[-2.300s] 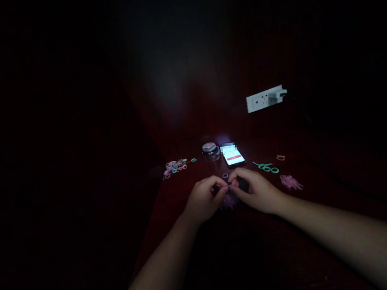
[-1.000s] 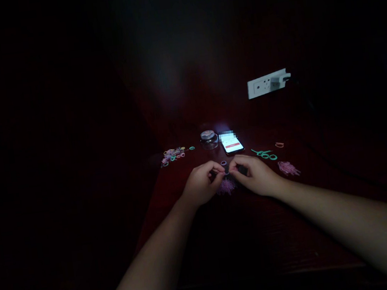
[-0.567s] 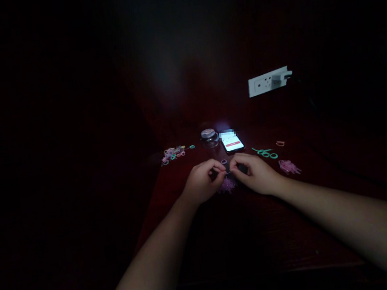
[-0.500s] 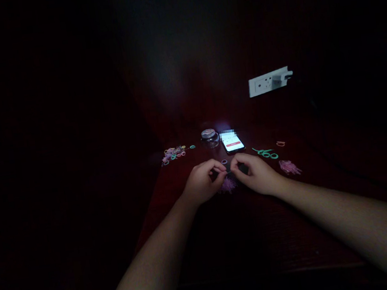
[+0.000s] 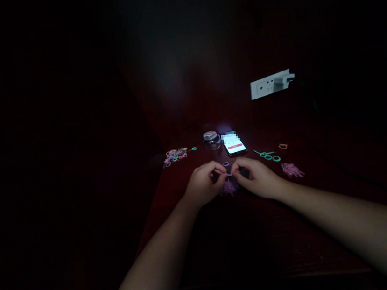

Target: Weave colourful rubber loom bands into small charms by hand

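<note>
A thin, pale purple elastic band spans the small gap between my two hands. My left hand pinches one end with thumb and forefinger. The other end is in the pinched fingertips of my right hand. Just below my fingertips lies a pile of purple elastic bands, partly hidden by the hands. A single purple ring rests on the table just beyond my fingers.
A lidded clear jar stands beside a lit phone. Mixed coloured bands lie at the left. Rightward are green rings, an orange band and a pink bunch. A wall socket holds a plug.
The view has shifted slightly, so everything sits a little lower and to the right. My right fingertips now meet the band between my hands, which shows more clearly.
</note>
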Demonstrator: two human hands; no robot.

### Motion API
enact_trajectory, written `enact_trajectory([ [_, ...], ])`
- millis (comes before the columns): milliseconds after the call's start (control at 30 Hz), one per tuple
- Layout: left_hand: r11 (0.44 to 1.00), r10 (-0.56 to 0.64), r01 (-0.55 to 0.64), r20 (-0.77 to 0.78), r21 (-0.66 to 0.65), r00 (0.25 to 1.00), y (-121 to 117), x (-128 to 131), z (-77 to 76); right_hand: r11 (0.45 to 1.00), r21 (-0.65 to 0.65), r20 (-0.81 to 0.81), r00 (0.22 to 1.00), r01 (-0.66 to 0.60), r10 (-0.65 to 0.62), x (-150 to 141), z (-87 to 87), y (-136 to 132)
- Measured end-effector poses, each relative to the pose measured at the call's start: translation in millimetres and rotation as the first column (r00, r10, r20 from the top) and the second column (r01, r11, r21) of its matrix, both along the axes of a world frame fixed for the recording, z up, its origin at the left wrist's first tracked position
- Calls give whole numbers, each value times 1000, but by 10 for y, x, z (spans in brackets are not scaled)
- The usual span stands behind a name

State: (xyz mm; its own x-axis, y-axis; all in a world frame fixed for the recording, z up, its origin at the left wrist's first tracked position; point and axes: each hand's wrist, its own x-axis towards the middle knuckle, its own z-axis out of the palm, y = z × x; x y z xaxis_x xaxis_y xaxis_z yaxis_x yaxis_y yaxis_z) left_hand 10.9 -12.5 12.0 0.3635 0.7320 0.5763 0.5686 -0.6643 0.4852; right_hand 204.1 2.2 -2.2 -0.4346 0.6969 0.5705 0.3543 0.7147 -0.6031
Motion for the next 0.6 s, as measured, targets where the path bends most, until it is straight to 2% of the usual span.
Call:
enact_trajectory([
  [133, 1000, 6, -6, 6, 5, 1000, -3, 3, 5, 1000, 18, 1, 1000, 6, -6, -3, -11, 7],
  [467, 999, 0, 1, 7, -39, 1000, 26, -14, -55, 1000, -17, -22, 1000, 18, -19, -8, 7, -8],
  [600, 999, -9, 8, -25, -34, 1000, 21, -17, -31, 999, -35, -19, 999, 28, -29, -8, 10, -8],
])
